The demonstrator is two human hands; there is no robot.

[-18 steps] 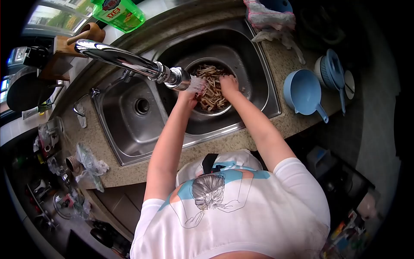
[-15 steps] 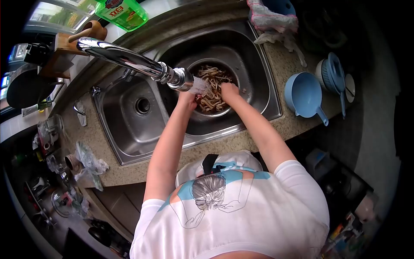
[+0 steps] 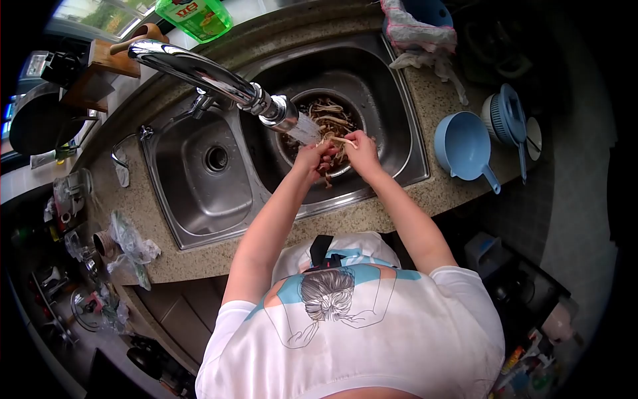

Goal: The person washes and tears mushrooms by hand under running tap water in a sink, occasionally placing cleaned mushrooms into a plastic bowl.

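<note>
The table was the largest thing, and the sink with two basins was set into it. The tap reached over the right basin, and water fell from it beside the hands. In this basin stood a round bowl; the thin brown strips lay in it, wet. To the right of the sink, a blue pan rested on the table. The left hand was curled closed over the near part of the bowl, perhaps around a few strips, but the view was small there. The right hand, just beside it, pinched one pale strip between the fingers, above the bowl.
</note>
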